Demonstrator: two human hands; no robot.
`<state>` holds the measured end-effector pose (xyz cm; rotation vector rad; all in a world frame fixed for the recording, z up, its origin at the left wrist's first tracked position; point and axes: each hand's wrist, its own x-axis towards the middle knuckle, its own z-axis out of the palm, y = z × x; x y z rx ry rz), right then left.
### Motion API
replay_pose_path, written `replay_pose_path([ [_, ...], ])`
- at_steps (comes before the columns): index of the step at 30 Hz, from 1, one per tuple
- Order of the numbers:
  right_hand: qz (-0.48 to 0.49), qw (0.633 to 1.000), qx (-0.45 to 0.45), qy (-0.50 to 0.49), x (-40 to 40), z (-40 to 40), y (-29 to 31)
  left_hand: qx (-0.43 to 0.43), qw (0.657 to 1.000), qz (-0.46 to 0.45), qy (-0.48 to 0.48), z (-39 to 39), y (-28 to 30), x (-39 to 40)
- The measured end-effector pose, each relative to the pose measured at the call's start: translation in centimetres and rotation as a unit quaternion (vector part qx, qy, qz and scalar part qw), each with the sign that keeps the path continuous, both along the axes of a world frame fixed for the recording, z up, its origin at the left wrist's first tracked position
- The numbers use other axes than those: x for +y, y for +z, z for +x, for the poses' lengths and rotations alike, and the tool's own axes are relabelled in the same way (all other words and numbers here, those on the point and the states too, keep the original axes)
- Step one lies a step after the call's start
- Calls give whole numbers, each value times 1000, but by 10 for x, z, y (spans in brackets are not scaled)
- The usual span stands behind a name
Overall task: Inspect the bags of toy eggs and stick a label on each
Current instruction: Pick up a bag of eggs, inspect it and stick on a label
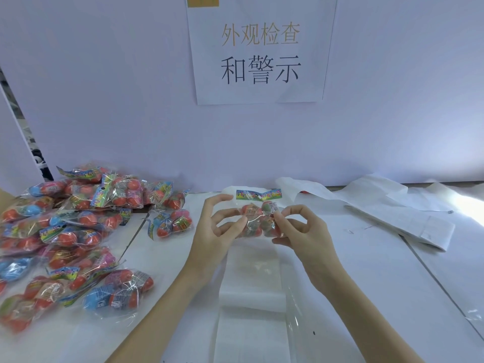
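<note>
A clear bag of toy eggs (258, 214) with a colourful header card is held up above the middle of the table. My left hand (217, 226) pinches its left side with thumb and curled fingers. My right hand (296, 229) pinches its right side the same way. Red and green eggs show through the plastic between my fingers. Whether a label sits on the bag I cannot tell.
A big pile of bagged toy eggs (68, 231) covers the table's left side. A transparent plastic sheet (251, 297) lies under my hands. White backing sheets (392, 210) lie at the right. A white partition with a printed sign (259, 56) stands behind the table.
</note>
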<state>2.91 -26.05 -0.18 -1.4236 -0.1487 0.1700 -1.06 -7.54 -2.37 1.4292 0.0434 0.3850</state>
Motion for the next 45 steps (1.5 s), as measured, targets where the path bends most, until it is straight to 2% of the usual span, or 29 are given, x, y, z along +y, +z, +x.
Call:
replay_pose_path([
  [5,9,1000,1,-9,0,2,-2,-11,999,41,-14,0,-4,1],
  [12,6,1000,9,-20,1,3,-3,-8,999,49,10,1,-5,-2],
  [15,11,1000,15,-20,1,2,-1,-44,986,151,62,-1,-4,-6],
  [17,11,1000,8,-8,1,0,2,-82,955,264,105,-2,-3,-7],
  [19,-2,1000,-20,18,0,-2,6,-82,945,299,102,-3,-3,-8],
  [22,-32,995,-63,75,0,-7,8,-26,985,169,7,-7,-1,-10],
  [26,-75,985,-91,125,3,-11,7,7,995,104,-5,-5,-1,-6],
  [30,-28,994,-92,44,4,-9,7,1,1000,22,16,1,-2,-2],
  [32,-61,993,-100,1,4,-6,4,-5,1000,12,7,0,1,-1],
  [35,-106,990,-90,28,5,-5,1,-8,999,1,-37,-2,0,-3],
  [45,26,996,6,89,4,-3,-1,21,985,-132,-109,2,2,1],
])
